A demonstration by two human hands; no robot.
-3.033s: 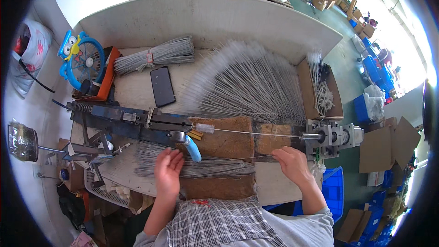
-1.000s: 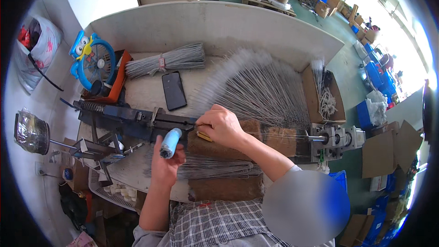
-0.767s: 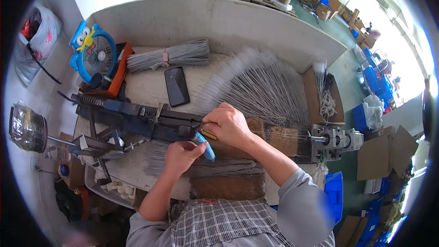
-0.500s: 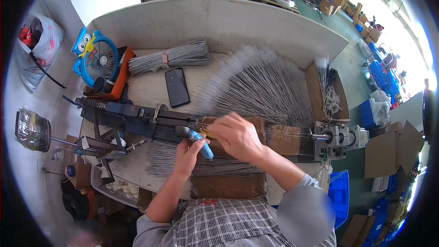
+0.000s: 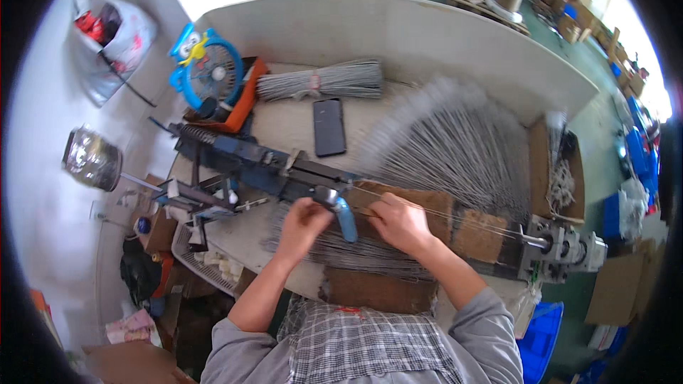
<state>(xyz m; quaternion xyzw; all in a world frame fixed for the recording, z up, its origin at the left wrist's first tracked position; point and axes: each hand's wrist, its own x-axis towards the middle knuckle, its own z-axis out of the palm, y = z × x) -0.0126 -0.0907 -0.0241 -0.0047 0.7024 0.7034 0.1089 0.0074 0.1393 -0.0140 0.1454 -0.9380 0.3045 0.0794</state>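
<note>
A blue-handled lever [image 5: 346, 222] projects toward me from the dark metal bench fixture [image 5: 270, 171]. Just left of its grip is my left hand [image 5: 304, 224], fingers curled together; whatever they may hold is hidden. My right hand [image 5: 402, 222] is on the other side of the lever, its fingertips pinched close to the thin stretched wires [image 5: 469, 217]. What sits in that pinch is too small to make out. Those wires run from the fixture to a metal spindle [image 5: 535, 241] on the right, over brown pads [image 5: 482, 235].
Fanned thin wire stems [image 5: 455, 146] cover the back right; more stems [image 5: 363, 254] lie below my hands. Behind the fixture are a tied bundle [image 5: 320, 80], a black phone [image 5: 329, 128] and a blue fan [image 5: 213, 75]. A cardboard box [image 5: 544, 171] stands far right.
My left hand has let go of the blue handle and is now left of it. My right hand has drawn back to the right, away from the lever. The view has shifted.
</note>
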